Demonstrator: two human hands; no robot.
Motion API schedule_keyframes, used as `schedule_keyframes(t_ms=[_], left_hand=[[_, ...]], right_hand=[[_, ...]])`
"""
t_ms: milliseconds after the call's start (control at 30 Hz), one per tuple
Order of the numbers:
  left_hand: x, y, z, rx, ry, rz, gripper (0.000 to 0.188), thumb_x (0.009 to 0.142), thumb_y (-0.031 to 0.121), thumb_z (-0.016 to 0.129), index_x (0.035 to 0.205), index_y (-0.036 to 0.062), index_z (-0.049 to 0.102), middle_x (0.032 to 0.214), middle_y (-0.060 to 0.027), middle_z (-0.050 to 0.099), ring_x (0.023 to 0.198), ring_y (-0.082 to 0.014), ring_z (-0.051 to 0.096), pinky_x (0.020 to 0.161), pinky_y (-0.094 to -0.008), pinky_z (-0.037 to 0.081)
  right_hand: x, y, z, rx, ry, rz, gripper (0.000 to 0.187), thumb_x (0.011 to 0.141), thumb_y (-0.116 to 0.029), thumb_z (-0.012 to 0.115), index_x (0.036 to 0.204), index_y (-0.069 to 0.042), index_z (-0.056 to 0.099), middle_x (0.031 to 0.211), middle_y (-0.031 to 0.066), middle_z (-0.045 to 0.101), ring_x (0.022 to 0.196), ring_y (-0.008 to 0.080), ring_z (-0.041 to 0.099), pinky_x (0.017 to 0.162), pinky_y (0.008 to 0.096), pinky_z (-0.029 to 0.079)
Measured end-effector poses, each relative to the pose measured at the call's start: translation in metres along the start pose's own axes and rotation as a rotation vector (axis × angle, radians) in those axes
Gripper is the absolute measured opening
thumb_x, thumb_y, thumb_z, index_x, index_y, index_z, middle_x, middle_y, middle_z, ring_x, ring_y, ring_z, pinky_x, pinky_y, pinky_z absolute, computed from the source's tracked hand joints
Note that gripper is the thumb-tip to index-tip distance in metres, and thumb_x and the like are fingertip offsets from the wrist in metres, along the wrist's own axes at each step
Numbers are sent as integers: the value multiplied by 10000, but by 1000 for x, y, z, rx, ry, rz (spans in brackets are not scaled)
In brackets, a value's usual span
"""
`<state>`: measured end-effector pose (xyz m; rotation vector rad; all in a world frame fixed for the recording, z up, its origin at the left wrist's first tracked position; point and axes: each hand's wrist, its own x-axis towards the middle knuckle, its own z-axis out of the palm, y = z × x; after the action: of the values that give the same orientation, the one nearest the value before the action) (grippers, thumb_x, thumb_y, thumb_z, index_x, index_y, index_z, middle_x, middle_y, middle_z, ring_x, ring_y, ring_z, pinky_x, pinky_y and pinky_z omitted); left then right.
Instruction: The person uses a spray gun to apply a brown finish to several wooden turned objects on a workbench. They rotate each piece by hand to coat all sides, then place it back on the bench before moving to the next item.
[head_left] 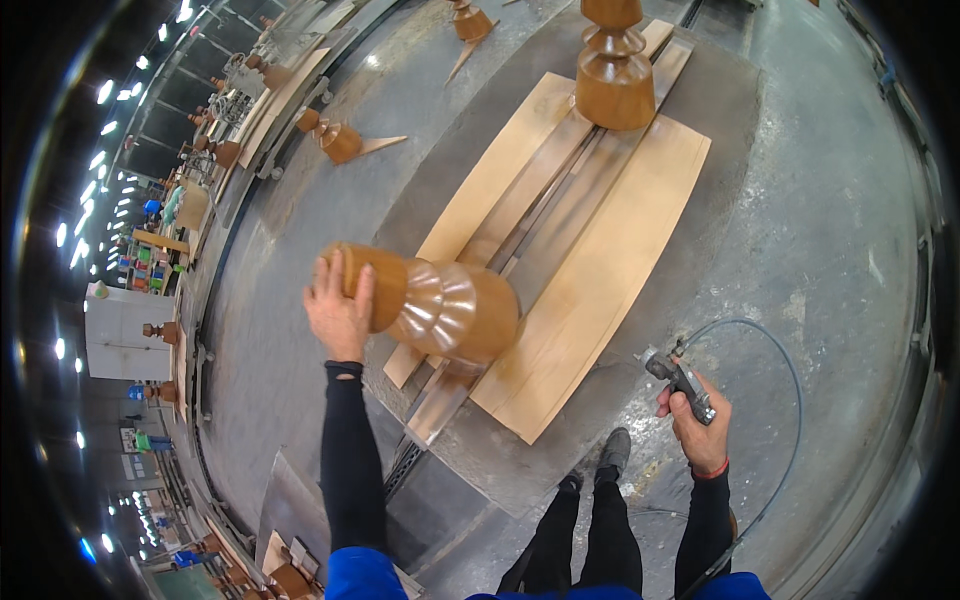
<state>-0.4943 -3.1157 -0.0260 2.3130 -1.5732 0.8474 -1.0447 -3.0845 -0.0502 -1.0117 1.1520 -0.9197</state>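
Note:
A glossy brown turned wooden pedestal [455, 312] with ringed grooves lies tilted over the near end of long boards. My left hand [336, 310] grips its left end, fingers spread over the rim and the thumb on its side. The pedestal's right end is slightly blurred and rests on or just above the boards; I cannot tell which. Off to the right, away from the wood, my right hand [703, 428] is closed round the handle of a metal spray gun [688, 385]. A thin grey hose [797, 400] loops from the gun down past my right forearm.
Beneath the pedestal are dark-stained strips between two pale curved panels [610, 270]. A second turned pedestal [615, 90] stands upright at the far end. Smaller brown turned pieces [342, 143] sit at the far left. A long line of loaded carts [228, 150] runs along the left.

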Motion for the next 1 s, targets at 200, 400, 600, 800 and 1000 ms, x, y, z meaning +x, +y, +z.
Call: schedule_keyframes(t_ms=[200, 400, 600, 800, 1000], left_hand=[[57, -53, 30, -283, -240, -278, 591, 1025, 547, 678, 1433, 122, 715, 1384, -236, 716, 1210, -426, 718, 990, -455, 579], [95, -125, 68, -553, -437, -343, 756, 1116, 659, 457, 1522, 43, 622, 1472, -228, 673, 1421, -295, 602, 1183, -359, 426], [123, -171, 81, -641, -708, -509, 1093, 970, 946, 135, 1674, 178, 467, 1660, -124, 509, 1575, -312, 384, 1284, -537, 238], [134, -182, 87, -527, -812, -652, 1235, 867, 1042, 182, 1712, 160, 362, 1738, -162, 370, 1592, -444, 327, 1193, -797, 246], [134, -210, 112, -553, -726, -715, 1214, 906, 996, 328, 1679, 61, 382, 1687, -184, 429, 1534, -385, 442, 1196, -682, 374]], right_hand=[[40, 46, 27, -51, 48, -88, 530, 1026, -200, 798, 1451, 73, 635, 981, 95, 725, 841, 136, 675, 768, 302, 585], [43, 58, 60, 59, 89, -46, 695, 1005, -388, 813, 1428, 127, 614, 908, 115, 716, 831, 156, 678, 741, 285, 541], [32, 88, 106, 89, -7, -169, 877, 921, -642, 806, 1391, 81, 643, 827, 155, 745, 660, 175, 681, 574, 282, 472], [39, 127, 139, 179, -381, -433, 797, 864, -563, 887, 1359, 26, 678, 875, 201, 791, 667, 210, 759, 558, 284, 560], [57, 119, 139, 298, 10, 56, 1031, 750, -714, 899, 1413, 25, 622, 851, 169, 745, 632, 202, 714, 467, 249, 437]])
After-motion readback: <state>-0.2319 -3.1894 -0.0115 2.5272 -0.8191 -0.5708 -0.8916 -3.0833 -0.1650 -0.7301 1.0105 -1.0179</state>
